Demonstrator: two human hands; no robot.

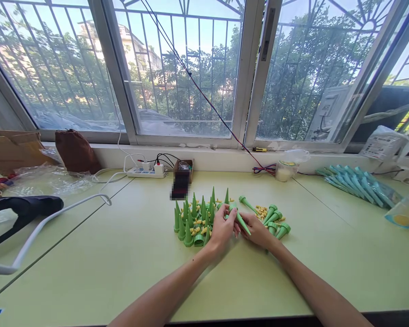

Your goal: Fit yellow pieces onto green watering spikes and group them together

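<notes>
Both hands meet at the middle of the pale green table (122, 263) on one green cone-shaped plastic spike (239, 219). My left hand (221, 229) wraps its fingers round the spike's wide upper end. My right hand (257, 230) pinches the pointed lower end. To the left stands a cluster of upright green cones (192, 220) with small yellow pieces among them. Behind my right hand lie several green cones on their sides (274, 220) beside a small heap of yellow pieces (261, 211).
A white power strip (145, 171) and a small box (183, 169) sit under the window. A black tool with a white cable (23, 210) lies at left near a brown pouch (75, 151). Teal packaged spikes (357, 184), a jar (284, 170) and a plastic cup (405, 212) are at right.
</notes>
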